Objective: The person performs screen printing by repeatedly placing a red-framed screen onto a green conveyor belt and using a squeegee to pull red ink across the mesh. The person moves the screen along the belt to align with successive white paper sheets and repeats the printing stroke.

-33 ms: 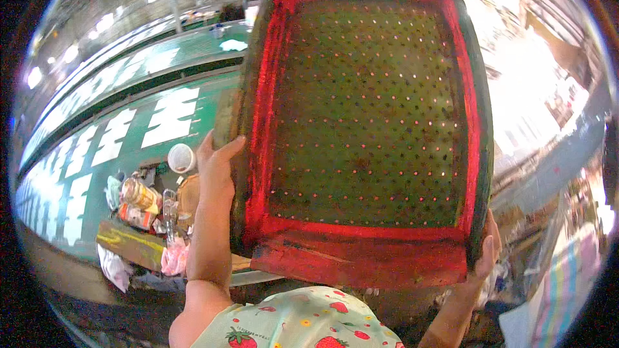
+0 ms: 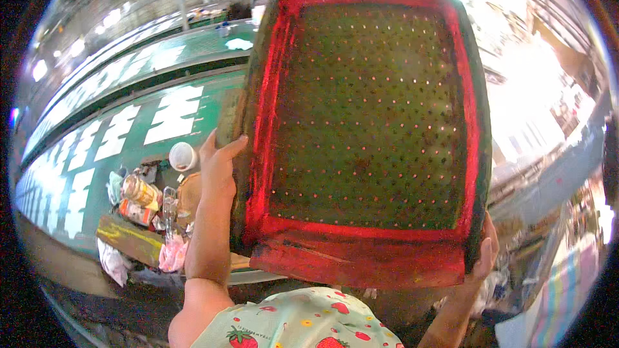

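A large screen-printing frame [image 2: 367,129] is held up in front of me, tilted, filling the middle of the view. Its dark green mesh carries rows of small pale dots inside a red taped border, with a wider red strip along the near edge. My left hand [image 2: 220,158] grips the left side rail, thumb lying on the near face and fingers partly hidden behind. Lower down on the opposite side, my right hand [image 2: 488,251] is closed round the near right corner, its fingers mostly hidden by the frame.
Long green tables [image 2: 216,100] with white cut pieces [image 2: 175,115] run off to the left. Beside my left forearm are a white tub [image 2: 183,156], a jar [image 2: 138,190], a pink bag [image 2: 173,252] and a yellow-streaked board [image 2: 131,240]. Striped cloth [image 2: 560,290] hangs at the lower right.
The frame's far edge sits slightly lower in view, and the background has shifted a little right. Both hands keep the same hold on the screen-printing frame.
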The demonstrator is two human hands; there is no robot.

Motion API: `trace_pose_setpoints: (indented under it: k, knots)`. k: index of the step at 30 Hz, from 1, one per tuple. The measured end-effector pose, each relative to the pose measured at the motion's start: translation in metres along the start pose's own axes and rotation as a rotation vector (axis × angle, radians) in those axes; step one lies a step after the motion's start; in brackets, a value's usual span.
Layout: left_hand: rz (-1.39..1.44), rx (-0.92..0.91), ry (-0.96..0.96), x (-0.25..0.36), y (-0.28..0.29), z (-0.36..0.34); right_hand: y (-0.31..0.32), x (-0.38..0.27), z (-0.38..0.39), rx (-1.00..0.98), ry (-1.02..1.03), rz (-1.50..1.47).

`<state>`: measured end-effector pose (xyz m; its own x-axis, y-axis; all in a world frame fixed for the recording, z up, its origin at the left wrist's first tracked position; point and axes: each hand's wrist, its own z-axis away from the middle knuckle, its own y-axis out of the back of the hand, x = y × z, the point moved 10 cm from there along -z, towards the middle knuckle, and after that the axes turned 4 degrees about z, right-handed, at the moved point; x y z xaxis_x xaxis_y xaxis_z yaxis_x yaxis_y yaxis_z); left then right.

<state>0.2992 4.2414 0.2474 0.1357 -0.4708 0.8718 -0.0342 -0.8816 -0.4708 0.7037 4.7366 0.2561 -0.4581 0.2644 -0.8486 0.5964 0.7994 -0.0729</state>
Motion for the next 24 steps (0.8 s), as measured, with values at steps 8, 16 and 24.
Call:
trace_pose_setpoints:
  k: [8, 16, 24]
  knots:
    - [-0.324, 0.225, -0.093, 0.015, 0.039, -0.016, -0.036, 0.138, -0.094, -0.152, -0.249, -0.269]
    - [-0.473, 0.439, -0.116, 0.112, 0.146, 0.042, -0.182, 0.225, -0.137, -0.365, -0.521, -0.482]
    - [-0.435, 0.68, -0.125, 0.118, 0.21, 0.123, -0.31, 0.256, -0.192, -0.709, -0.524, -0.468]
